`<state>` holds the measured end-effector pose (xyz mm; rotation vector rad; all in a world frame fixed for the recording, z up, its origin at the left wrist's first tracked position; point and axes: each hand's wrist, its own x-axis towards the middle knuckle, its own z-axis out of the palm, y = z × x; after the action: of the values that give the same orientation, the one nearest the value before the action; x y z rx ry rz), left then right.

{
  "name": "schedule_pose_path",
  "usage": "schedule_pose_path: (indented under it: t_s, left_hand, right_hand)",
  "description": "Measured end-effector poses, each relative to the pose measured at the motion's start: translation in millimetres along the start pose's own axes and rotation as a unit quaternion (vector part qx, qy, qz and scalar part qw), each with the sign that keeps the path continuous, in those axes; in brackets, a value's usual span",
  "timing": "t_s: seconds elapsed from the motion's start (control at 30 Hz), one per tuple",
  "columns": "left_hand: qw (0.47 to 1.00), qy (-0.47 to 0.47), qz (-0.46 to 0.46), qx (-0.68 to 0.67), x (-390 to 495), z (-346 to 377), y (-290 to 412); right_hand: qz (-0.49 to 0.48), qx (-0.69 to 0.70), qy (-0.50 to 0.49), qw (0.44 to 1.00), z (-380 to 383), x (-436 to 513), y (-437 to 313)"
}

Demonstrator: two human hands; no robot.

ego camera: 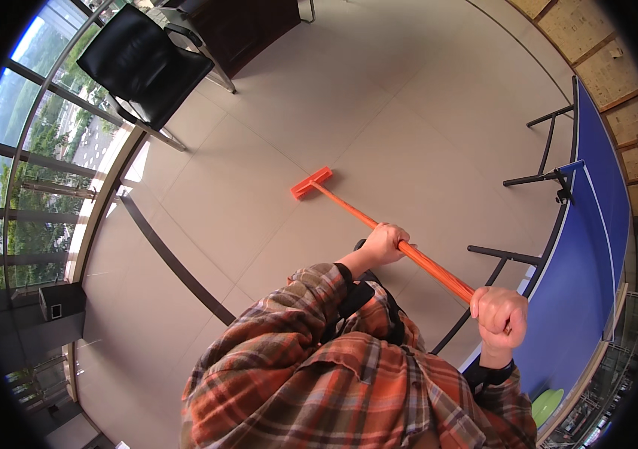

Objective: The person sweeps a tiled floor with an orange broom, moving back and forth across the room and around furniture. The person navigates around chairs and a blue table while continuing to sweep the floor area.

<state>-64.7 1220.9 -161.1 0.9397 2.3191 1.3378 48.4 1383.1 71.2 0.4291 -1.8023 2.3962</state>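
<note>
A floor brush with a long orange wood-grain handle (347,209) slants across the middle of the view. Its orange-red head (311,183) rests on the tiled floor (251,163), ahead of me. My left hand (384,244) is wrapped around the handle about midway along. Higher up, my right hand (499,317) grips the handle's end, which is mostly hidden in the fist. Both arms wear plaid sleeves with dark bands at the wrists.
A blue table-tennis table (568,280) with black metal legs (512,257) stands close on my right; a green dish-like object (547,405) shows by its near end. Ahead left are a black armchair (142,64) and a dark wooden desk (246,28). Windows (44,168) line the left.
</note>
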Motion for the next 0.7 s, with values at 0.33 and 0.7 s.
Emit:
schedule_pose_path:
  t_s: [0.33,0.7]
  left_hand:
    - [0.993,-0.039,-0.043,0.107,39,39,-48]
    - [0.976,0.010,-0.155,0.152,46,14,-51]
  right_hand:
    - [0.365,-0.101,0.085,0.921,-80,-18,25]
    - [0.626,0.214,0.015,0.750,-99,41,48]
